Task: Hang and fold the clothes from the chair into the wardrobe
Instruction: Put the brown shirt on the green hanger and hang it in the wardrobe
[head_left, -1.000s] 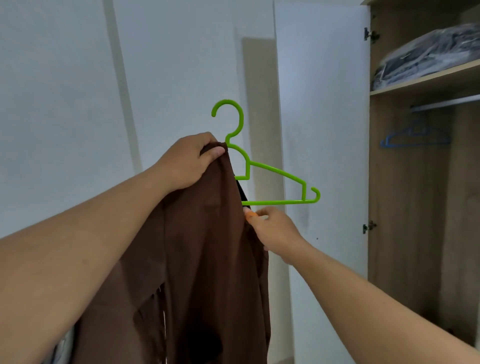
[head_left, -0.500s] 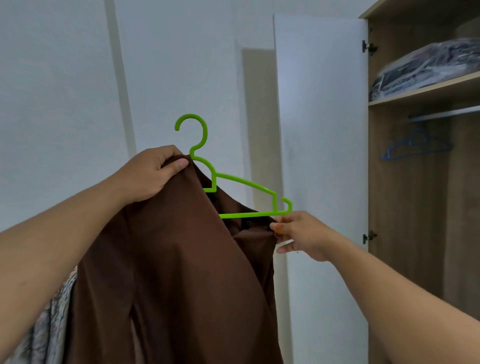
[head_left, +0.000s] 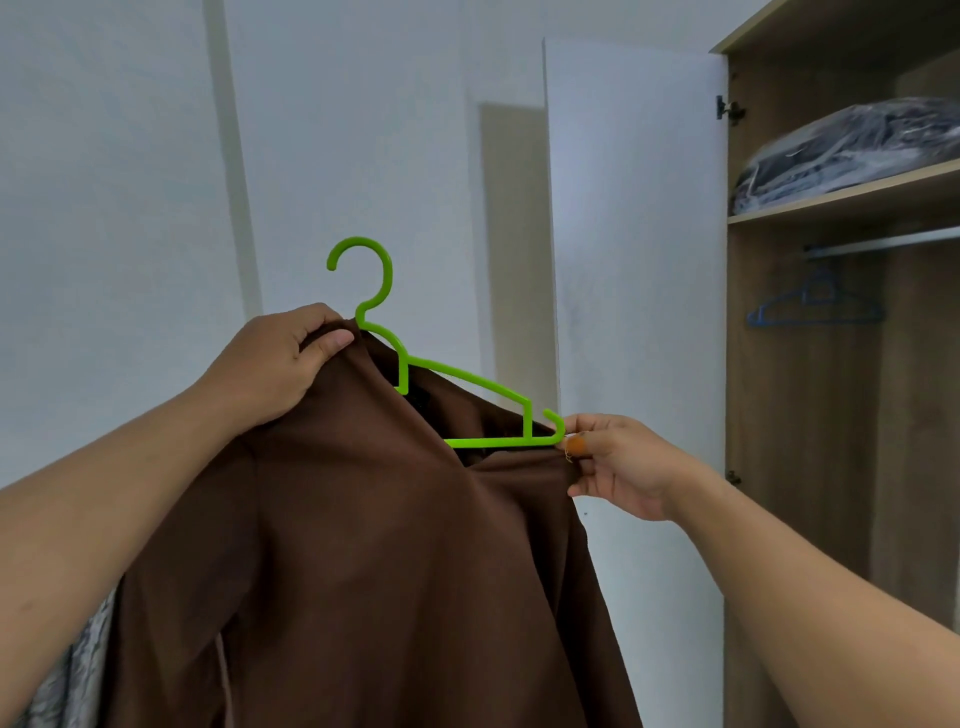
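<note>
Both hands (head_left: 270, 364) (head_left: 618, 462) lower, garment (head_left: 374, 545) spread wider

No text, label, brand, number or sign can be read anywhere in the view.

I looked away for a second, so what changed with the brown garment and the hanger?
The right hand pulled the brown garment rightward along the green hanger, to its right end. The left hand still grips the fabric by the hook. The blue hanger stays on the rail.
</note>
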